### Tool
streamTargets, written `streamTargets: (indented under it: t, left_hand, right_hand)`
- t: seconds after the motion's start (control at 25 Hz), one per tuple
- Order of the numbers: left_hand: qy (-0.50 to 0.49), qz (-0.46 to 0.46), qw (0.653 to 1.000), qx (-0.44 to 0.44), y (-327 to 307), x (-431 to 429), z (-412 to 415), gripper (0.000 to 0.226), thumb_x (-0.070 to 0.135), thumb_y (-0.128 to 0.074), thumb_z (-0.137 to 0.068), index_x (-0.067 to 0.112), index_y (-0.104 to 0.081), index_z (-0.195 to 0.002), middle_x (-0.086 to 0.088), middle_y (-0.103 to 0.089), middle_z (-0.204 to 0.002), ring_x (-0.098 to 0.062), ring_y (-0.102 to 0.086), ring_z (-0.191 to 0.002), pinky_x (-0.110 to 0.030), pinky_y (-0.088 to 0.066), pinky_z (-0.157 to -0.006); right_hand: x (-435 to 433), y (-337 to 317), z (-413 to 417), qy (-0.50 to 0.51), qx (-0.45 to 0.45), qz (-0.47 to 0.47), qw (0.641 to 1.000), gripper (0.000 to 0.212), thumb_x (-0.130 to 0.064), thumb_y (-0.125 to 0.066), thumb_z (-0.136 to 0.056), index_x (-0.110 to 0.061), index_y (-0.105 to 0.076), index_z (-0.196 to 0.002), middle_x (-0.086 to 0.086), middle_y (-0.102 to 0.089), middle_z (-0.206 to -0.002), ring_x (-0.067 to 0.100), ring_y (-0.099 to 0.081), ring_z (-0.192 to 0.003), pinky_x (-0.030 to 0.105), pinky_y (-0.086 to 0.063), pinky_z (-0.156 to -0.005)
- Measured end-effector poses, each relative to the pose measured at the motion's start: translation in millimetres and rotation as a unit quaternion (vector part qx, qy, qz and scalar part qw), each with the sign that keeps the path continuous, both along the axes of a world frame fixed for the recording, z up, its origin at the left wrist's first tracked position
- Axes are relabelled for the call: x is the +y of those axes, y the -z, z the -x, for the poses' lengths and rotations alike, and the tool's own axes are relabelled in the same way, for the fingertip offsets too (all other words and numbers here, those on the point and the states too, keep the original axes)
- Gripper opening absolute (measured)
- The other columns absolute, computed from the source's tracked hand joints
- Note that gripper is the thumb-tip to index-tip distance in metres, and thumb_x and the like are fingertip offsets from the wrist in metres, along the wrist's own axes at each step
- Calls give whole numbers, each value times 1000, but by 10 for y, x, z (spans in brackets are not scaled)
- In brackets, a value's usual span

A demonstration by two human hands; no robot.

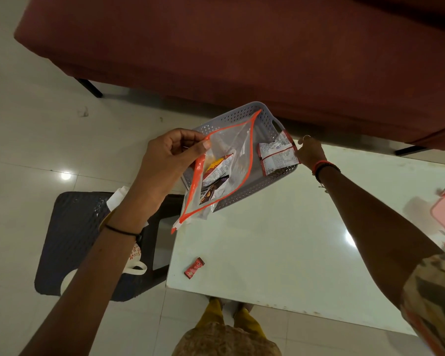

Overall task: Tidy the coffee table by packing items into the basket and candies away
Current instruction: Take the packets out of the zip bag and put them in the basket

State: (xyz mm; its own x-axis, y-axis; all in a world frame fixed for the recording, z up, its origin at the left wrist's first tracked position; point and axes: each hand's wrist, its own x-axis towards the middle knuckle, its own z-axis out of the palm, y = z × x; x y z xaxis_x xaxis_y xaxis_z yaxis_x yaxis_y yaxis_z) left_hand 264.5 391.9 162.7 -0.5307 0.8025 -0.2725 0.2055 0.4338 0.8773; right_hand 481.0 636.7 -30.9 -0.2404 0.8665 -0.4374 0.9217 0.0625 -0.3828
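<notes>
Your left hand (165,160) pinches the clear zip pouch with the orange seal (216,173) by its upper rim, thumb and forefinger closed on the plastic, the other fingers curled. The pouch hangs open over the grey perforated plastic basket (244,191), which sits at the table's ten o'clock corner. Your right hand (310,150) reaches out at full stretch toward one o'clock, fingertips closed on the white-and-red snack wrapper (276,156), held over the basket's right side.

Expect both to handle as light, limp, slick film: the pouch will likely sag shut unless you keep its mouth spread, so grip the stiffer orange seal, not the wall. Take the wrapper by its crimped edge; squeezing the middle could crush what is inside.

On the glossy white coffee table (267,253) a small red wrapped candy (194,268) lies at seven o'clock, near the front edge, well apart from the basket.
</notes>
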Motion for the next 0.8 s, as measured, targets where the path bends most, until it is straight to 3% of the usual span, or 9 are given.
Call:
streamTargets:
  t: [0.2,0.44,0.8]
  left_hand:
    - [-2,-3,1000,8,12,-38,-69,10,24,-61,-86,21,-59,-96,17,-61,-81,17,-61,-63,2,-44,-53]
    - [-7,-5,1000,8,12,-90,-91,10,23,-61,-86,20,-59,-96,16,-61,-81,16,-61,-62,2,-44,-53]
    - [-12,-3,1000,4,11,-109,-95,11,23,-60,-86,20,-59,-97,16,-61,-82,17,-61,-61,2,-46,-56]
  right_hand:
    - [-141,115,-92,50,19,-3,999,28,1,-58,-86,6,-55,-114,26,-60,-121,40,-59,-112,44,-49,-95]
    - [-131,35,-53,68,59,-79,993,22,7,-44,-87,7,-64,-97,26,-66,-106,39,-62,-101,43,-51,-85]
    - [-119,20,-121,59,18,-48,997,23,0,-50,-86,0,-62,-106,23,-63,-117,38,-57,-111,44,-49,-94]
